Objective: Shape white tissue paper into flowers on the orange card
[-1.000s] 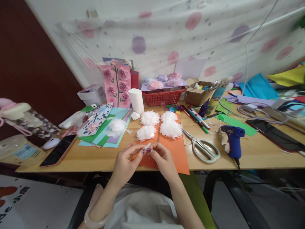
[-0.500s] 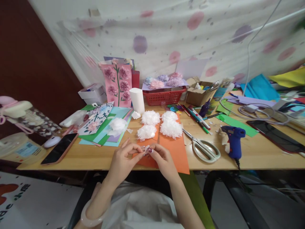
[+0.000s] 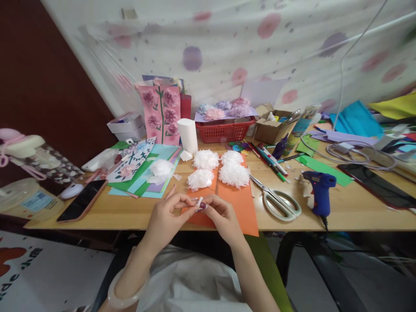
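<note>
Left hand (image 3: 169,215) and right hand (image 3: 226,218): each grip pinches one small white piece (image 3: 200,201), over the orange sheet (image 3: 240,210). Step in hand, as judged: fingertip shaping. Next move appears to call for light, even pressure. White puffs (image 3: 234,174) sit toward the orange sheet's far end.

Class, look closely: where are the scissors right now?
In the head view, the scissors lie right of centre on the table, between the orange paper and the blue glue gun.
</note>
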`<state>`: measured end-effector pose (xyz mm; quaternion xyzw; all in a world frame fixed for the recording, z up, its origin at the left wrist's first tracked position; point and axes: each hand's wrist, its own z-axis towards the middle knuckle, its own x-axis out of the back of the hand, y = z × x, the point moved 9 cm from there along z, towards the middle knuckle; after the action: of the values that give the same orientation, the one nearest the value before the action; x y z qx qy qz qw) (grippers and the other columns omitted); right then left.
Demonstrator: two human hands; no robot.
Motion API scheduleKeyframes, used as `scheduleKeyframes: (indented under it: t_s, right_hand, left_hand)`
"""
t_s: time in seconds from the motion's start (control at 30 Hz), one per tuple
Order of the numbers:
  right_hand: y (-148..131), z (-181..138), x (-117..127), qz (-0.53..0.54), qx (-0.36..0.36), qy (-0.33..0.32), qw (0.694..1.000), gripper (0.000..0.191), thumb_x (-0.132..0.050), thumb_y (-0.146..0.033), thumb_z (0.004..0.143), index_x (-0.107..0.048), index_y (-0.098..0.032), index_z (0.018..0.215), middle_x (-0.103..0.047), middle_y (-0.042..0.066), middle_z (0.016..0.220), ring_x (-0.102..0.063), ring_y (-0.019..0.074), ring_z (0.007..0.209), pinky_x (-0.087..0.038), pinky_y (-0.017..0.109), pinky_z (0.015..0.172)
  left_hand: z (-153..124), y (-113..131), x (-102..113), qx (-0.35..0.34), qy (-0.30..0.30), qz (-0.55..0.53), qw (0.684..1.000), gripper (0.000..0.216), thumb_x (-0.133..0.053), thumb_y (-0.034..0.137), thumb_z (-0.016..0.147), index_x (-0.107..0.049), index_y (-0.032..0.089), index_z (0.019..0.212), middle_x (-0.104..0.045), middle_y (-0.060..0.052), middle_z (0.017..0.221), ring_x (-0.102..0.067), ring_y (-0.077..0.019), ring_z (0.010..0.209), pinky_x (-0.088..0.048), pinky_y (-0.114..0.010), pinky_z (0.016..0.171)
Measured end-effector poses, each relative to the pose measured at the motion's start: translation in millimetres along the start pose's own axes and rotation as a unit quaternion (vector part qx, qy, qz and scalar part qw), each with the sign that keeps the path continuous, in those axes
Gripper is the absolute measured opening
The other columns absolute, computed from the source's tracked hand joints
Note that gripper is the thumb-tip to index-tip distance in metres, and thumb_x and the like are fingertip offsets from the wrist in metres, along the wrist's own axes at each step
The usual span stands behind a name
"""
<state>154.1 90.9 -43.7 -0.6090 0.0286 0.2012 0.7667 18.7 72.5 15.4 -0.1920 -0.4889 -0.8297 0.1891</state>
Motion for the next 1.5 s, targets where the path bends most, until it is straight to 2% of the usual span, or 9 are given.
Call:
scheduleKeyframes:
  t_s: [0.13, 0.27, 0.4, 0.5, 0.67, 0.87, 1.2, 1.37, 1.5]
  right_hand:
    - [-1, -1, 3, -0.018, 0.004, 0.010, 1.000, 0.022, -0.068, -0.040, 0.086, -0.074, -0.021, 0.075, -0.066, 0.002, 0.076, -0.060, 0.0162, 0.073, -0.048, 0.030, 0.074]
    - [-1, -1, 4, -0.017, -0.004, 0.016, 1.000, 0.023, -0.068, -0.040, 0.086, -0.074, -0.022, 0.075, -0.066, 0.003, 0.077, -0.059, 0.0171, 0.073, -0.049, 0.031, 0.074]
    - [-1, -1, 4, 0.004, -0.010, 0.010, 1.000, 0.019, -0.067, -0.038, 0.086, -0.076, -0.024, 0.079, -0.069, 0.003, 0.083, -0.060, 0.0171, 0.073, -0.050, 0.033, 0.076]
    - [-2, -1, 2, 0.010, -0.003, 0.000, 1.000, 0.016, -0.069, -0.038, 0.085, -0.076, -0.024, 0.081, -0.069, 0.003, 0.083, -0.061, 0.0178, 0.075, -0.050, 0.034, 0.078]
    - [-2, -1, 0, 0.029, 0.005, -0.007, 1.000, 0.014, -0.073, -0.037, 0.084, -0.075, -0.024, 0.081, -0.068, 0.003, 0.082, -0.063, 0.0178, 0.079, -0.049, 0.032, 0.076]
    - [-1, -1, 0, 0.042, 0.003, 0.002, 0.999, 0.014, -0.076, -0.038, 0.082, -0.074, -0.024, 0.080, -0.068, 0.002, 0.082, -0.064, 0.0177, 0.081, -0.051, 0.032, 0.079]
    - [-4, 0, 0, 0.023, 0.004, 0.009, 1.000, 0.022, -0.073, -0.044, 0.084, -0.075, -0.024, 0.076, -0.069, 0.003, 0.078, -0.062, 0.0180, 0.075, -0.052, 0.034, 0.079]
    - [-3, 0, 0, 0.010, -0.001, 0.006, 1.000, 0.024, -0.072, -0.046, 0.084, -0.074, -0.023, 0.076, -0.071, 0.004, 0.081, -0.064, 0.0192, 0.079, -0.051, 0.035, 0.080]
    - [1, -2, -2, 0.022, -0.006, -0.008, 1.000, 0.023, -0.073, -0.044, 0.083, -0.071, -0.022, 0.077, -0.069, 0.003, 0.080, -0.063, 0.0181, 0.078, -0.050, 0.032, 0.076]
  left_hand:
    - [0, -3, -3, 0.017, -0.024, -0.006, 1.000, 0.011, -0.061, 0.024, 0.085, -0.070, 0.023, 0.090, -0.081, 0.001, 0.087, -0.078, -0.0185, 0.079, -0.034, -0.046, 0.121]
    - [1, -5, -1, 0.026, -0.023, -0.016, 0.999, 0.015, -0.060, 0.026, 0.084, -0.074, 0.023, 0.086, -0.082, 0.000, 0.086, -0.077, -0.0190, 0.076, -0.041, -0.045, 0.116]
    - [0, -15, -3, 0.069, -0.029, -0.068, 0.995, 0.015, -0.062, 0.028, 0.083, -0.075, 0.021, 0.086, -0.081, -0.004, 0.089, -0.077, -0.0214, 0.083, -0.061, -0.034, 0.089]
    - [-3, -21, -7, 0.091, -0.038, -0.115, 0.988, 0.011, -0.065, 0.026, 0.082, -0.073, 0.019, 0.087, -0.081, -0.006, 0.091, -0.077, -0.0207, 0.086, -0.063, -0.028, 0.078]
    - [-5, -19, -7, 0.082, -0.035, -0.105, 0.990, 0.010, -0.065, 0.023, 0.081, -0.073, 0.020, 0.087, -0.080, -0.005, 0.090, -0.077, -0.0192, 0.086, -0.062, -0.027, 0.080]
    - [-2, -9, -4, 0.046, -0.025, -0.059, 0.997, 0.006, -0.065, 0.021, 0.080, -0.070, 0.022, 0.081, -0.081, -0.002, 0.085, -0.077, -0.0192, 0.081, -0.052, -0.040, 0.106]
    - [-5, -20, -6, 0.088, -0.018, -0.082, 0.993, 0.011, -0.070, 0.024, 0.077, -0.066, 0.021, 0.087, -0.079, -0.004, 0.086, -0.077, -0.0211, 0.084, -0.062, -0.031, 0.082]
    - [-3, -14, -6, 0.066, -0.009, -0.073, 0.995, 0.004, -0.065, 0.024, 0.079, -0.064, 0.022, 0.076, -0.078, -0.001, 0.077, -0.076, -0.0188, 0.074, -0.045, -0.045, 0.112]
    - [-3, -13, -3, 0.064, 0.004, -0.067, 0.996, 0.008, -0.067, 0.025, 0.078, -0.061, 0.023, 0.072, -0.076, 0.002, 0.073, -0.074, -0.0166, 0.065, -0.040, -0.047, 0.116]
